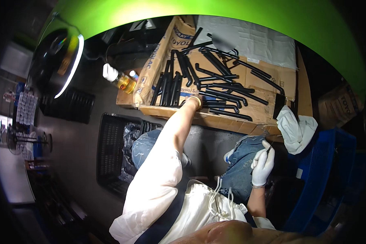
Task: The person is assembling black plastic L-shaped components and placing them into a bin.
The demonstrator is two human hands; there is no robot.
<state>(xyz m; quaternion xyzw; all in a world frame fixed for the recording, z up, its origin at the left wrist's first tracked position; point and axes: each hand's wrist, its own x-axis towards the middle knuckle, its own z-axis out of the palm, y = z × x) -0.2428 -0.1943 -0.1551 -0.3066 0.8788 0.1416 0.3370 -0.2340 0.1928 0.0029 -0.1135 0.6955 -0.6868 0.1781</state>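
My left arm stretches forward over the near edge of a cardboard tray. A yellow band circles the wrist, and my left hand is down among the black parts, its fingers hidden. These parts are black rods with bent ends, lying loose in several directions. Some sit closer together in a group at the tray's left side. Above my right thigh is my right hand in a white glove, fingers closed with a small dark thing between them that I cannot make out.
A white cloth hangs over the tray's near right corner. Left of the tray stands a bottle of yellow liquid. A ring lamp is at upper left. Black crates and blue crates stand on either side of me.
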